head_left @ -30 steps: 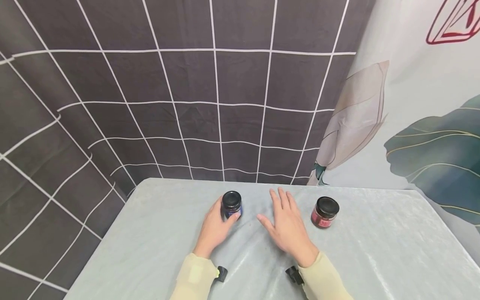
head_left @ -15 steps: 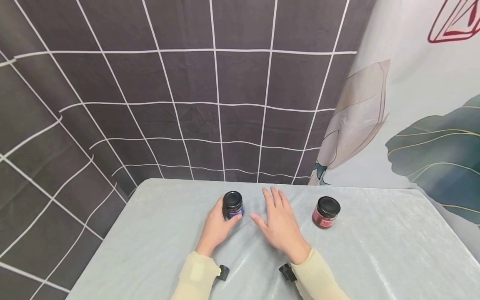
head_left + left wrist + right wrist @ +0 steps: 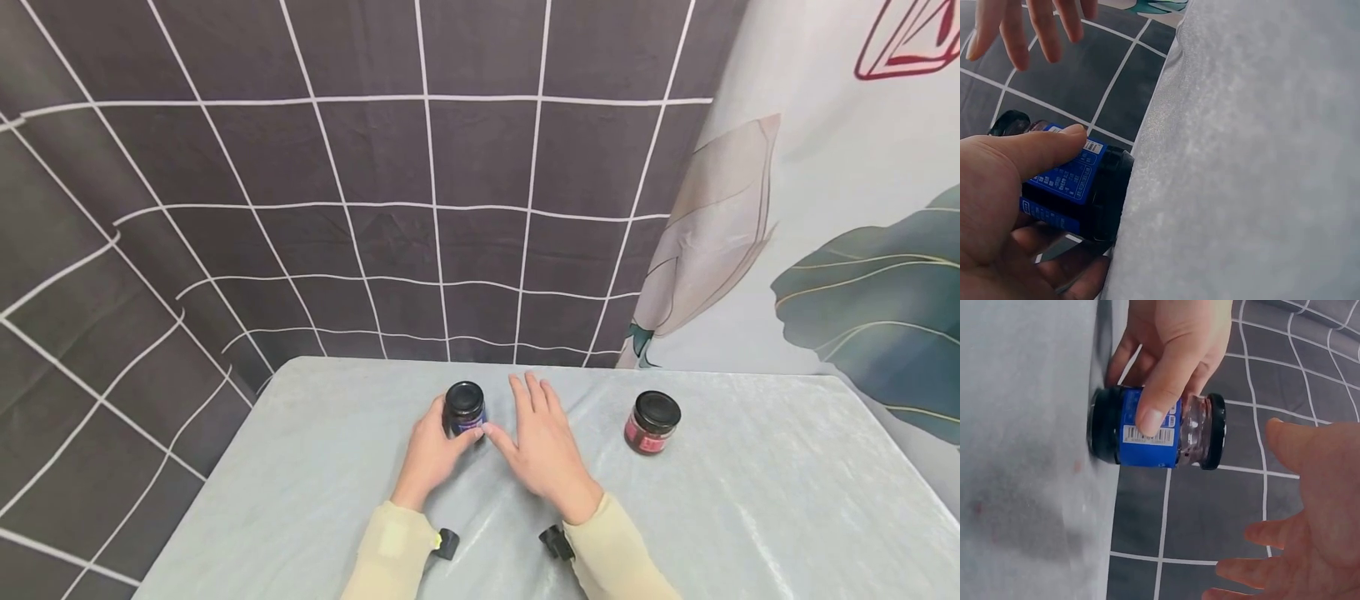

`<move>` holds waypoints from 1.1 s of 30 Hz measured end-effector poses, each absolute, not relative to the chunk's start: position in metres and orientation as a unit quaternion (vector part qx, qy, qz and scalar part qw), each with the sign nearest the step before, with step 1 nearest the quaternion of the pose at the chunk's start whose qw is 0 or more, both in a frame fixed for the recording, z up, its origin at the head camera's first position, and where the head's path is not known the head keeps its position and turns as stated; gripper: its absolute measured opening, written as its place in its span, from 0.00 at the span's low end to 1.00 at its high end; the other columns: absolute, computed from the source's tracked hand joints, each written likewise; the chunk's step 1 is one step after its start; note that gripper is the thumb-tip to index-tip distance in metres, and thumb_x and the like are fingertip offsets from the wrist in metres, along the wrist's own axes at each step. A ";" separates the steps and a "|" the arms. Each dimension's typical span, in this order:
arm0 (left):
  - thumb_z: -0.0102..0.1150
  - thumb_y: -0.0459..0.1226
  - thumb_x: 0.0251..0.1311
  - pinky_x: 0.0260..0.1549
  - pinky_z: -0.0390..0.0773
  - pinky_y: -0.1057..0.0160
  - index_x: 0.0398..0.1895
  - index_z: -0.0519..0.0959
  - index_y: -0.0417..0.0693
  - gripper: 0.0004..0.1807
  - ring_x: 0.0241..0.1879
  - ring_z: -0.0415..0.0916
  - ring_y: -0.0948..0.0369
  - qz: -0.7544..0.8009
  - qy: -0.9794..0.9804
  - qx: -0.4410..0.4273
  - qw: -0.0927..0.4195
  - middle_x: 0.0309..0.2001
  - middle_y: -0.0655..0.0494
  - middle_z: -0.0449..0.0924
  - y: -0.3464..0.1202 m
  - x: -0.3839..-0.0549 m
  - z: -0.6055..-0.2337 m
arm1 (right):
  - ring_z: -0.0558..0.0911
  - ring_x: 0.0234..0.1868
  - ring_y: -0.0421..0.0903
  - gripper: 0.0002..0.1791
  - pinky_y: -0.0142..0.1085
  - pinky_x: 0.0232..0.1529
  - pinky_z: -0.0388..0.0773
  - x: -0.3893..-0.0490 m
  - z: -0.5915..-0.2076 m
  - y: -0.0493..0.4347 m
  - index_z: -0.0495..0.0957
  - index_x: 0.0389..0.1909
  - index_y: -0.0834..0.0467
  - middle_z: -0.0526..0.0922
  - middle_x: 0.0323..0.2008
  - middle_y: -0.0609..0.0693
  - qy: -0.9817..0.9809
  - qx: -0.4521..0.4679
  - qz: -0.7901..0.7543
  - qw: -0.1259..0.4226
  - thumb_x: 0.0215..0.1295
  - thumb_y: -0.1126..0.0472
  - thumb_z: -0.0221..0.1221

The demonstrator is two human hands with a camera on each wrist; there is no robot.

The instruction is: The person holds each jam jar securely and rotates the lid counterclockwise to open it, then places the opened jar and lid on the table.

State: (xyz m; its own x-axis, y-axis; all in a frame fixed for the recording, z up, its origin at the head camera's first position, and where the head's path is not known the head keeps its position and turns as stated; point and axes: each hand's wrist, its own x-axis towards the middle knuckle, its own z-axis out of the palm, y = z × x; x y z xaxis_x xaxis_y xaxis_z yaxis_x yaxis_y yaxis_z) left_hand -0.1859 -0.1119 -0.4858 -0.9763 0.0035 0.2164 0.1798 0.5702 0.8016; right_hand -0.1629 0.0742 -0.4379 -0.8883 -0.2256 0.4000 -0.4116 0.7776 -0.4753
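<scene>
A glass jar (image 3: 465,399) with a black lid and a blue label stands upright on the table, left of centre in the head view. My left hand (image 3: 430,454) grips it from the left, thumb laid across the label, as the left wrist view shows on the blue-labelled jar (image 3: 1072,172). Fingers spread and holding nothing, my right hand (image 3: 543,450) hovers just right of this jar. In the right wrist view, its thumb points toward the lid (image 3: 1216,431) with a gap between. Dark contents show through the glass below the lid.
A second jar (image 3: 652,423), black-lidded with a red label, stands farther right on the table. Pale grey cloth (image 3: 780,467) covers the table. Behind it hangs a dark curtain (image 3: 480,250) with white grid lines, and a leaf-patterned white curtain (image 3: 810,192) is at the right.
My right hand has moved left, closer to the blue-labelled jar. The left hand keeps its grip, and both jars stay where they were.
</scene>
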 end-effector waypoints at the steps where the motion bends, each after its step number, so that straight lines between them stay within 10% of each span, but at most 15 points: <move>1: 0.74 0.42 0.54 0.62 0.71 0.45 0.66 0.70 0.38 0.38 0.61 0.75 0.44 -0.465 -0.878 -0.052 0.095 0.59 0.41 0.79 -0.112 -0.186 -0.486 | 0.60 0.71 0.71 0.43 0.59 0.70 0.57 -0.163 -0.438 0.073 0.62 0.71 0.70 0.63 0.69 0.73 -0.928 0.170 0.288 0.163 0.67 0.44 0.61; 33: 0.80 0.43 0.45 0.50 0.77 0.52 0.60 0.78 0.47 0.35 0.46 0.81 0.56 -0.466 -0.877 -0.032 0.110 0.47 0.52 0.85 -0.109 -0.184 -0.479 | 0.66 0.67 0.68 0.41 0.58 0.65 0.65 -0.168 -0.431 0.054 0.60 0.73 0.67 0.64 0.68 0.72 -0.920 0.144 0.337 0.141 0.70 0.45 0.58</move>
